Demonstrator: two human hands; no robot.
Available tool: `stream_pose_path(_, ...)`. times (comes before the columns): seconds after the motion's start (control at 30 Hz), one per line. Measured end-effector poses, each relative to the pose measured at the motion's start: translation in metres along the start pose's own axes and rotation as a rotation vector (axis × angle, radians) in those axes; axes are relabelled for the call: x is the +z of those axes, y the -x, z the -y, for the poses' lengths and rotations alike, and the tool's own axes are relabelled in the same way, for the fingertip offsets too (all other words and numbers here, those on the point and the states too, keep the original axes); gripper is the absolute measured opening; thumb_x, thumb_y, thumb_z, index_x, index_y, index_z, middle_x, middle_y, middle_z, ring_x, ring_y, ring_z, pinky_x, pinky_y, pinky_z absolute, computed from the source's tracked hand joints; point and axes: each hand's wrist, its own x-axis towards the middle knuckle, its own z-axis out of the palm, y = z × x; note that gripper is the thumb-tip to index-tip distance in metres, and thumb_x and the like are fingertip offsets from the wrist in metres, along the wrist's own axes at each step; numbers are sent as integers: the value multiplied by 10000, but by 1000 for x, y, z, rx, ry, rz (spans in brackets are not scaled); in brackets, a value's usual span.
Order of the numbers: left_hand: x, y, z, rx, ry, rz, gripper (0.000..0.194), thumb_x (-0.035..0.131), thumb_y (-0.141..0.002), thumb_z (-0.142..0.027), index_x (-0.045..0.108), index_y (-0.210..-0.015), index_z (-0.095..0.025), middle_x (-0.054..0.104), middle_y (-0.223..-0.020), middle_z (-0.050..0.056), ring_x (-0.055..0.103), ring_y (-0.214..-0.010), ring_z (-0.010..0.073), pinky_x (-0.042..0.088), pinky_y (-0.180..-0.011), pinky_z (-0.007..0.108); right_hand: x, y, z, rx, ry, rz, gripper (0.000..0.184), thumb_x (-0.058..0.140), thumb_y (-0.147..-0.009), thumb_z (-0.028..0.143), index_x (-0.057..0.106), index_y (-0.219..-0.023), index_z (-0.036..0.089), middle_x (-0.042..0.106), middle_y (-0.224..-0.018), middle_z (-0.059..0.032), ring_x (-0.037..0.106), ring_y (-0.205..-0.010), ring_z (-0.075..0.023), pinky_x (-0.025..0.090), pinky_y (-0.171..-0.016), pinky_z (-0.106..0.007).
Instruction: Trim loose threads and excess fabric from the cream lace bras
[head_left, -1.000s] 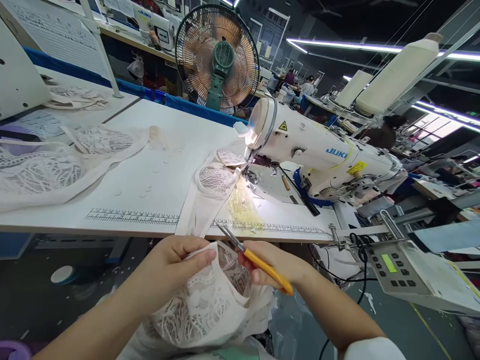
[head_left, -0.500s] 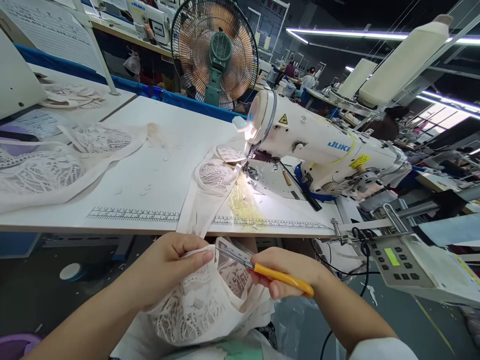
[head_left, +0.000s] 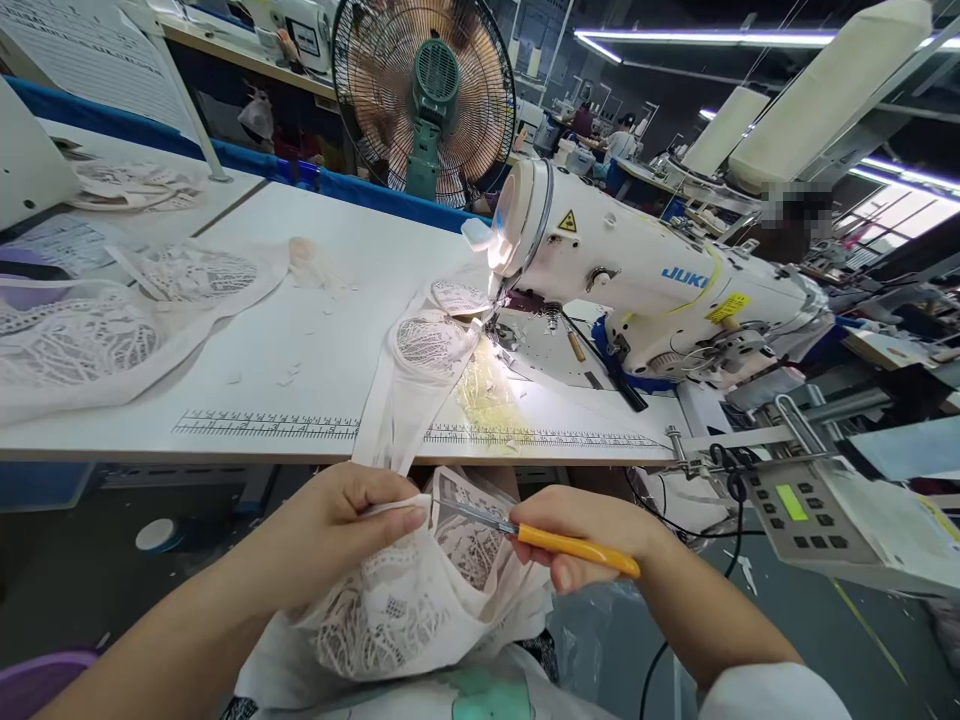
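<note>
Below the table edge, my left hand (head_left: 356, 535) pinches the upper edge of a white lace bra (head_left: 409, 620) between thumb and fingers. My right hand (head_left: 577, 535) is wrapped round the orange handle of a pair of scissors (head_left: 574, 548). Their narrow metal blades point left, with the tips at the fabric edge close to my left thumb. The bra hangs over my lap, its lace cups facing up. Another white lace bra (head_left: 431, 345) lies on the table, one end under the sewing machine's needle area and a band trailing over the front edge.
A white sewing machine (head_left: 637, 265) stands on the table (head_left: 322, 350), with a control box (head_left: 806, 510) at right. More lace bras (head_left: 82, 340) lie at left. Yellowish scraps (head_left: 487, 385) lie before the machine. A fan (head_left: 427, 100) stands behind; thread cones (head_left: 825, 95) rise upper right.
The scissor blades look closer together than before. My right hand has shifted slightly right with the scissors, while my left hand keeps its pinch. The view has tilted slightly.
</note>
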Motion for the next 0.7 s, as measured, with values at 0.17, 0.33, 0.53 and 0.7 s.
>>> stream_pose_path(0.17, 2, -3, -5, 27, -48, 31, 376, 467, -807, -417, 371, -519, -194, 266, -519, -55, 256, -485, 96, 227, -457, 233, 0, -1, -4, 14, -8, 41, 697, 259, -741, 793, 520, -736, 146, 507, -642, -23, 444, -549, -108, 371, -498, -228)
stream_pose_path(0.33, 1, -3, -6, 10, -108, 123, 329, 466, -810, -386, 440, -550, -186, 345, -542, -46, 315, -489, 101, 262, -470, 228, 1, -3, -12, 6, -196, 129, 665, 280, -744, 782, 502, -741, 155, 481, -652, -9, 433, -543, -97, 372, -488, -224)
stream_pose_path(0.53, -3, -3, -7, 11, -88, 98, 343, 492, -800, -382, 396, -532, -192, 320, -530, -53, 292, -482, 96, 241, -468, 234, 8, -4, -19, 150, -594, 188, 649, 396, -662, 813, 432, -666, 164, 368, -535, 55, 287, -390, -40, 257, -352, -198)
stream_pose_path(0.7, 0, -4, -8, 20, -8, 36, 390, 493, -793, -387, 321, -499, -197, 235, -507, -61, 224, -466, 88, 197, -447, 240, 17, -9, -12, 143, -373, -97, 695, 354, -625, 856, 423, -686, 167, 419, -624, 16, 363, -526, -79, 320, -434, -208)
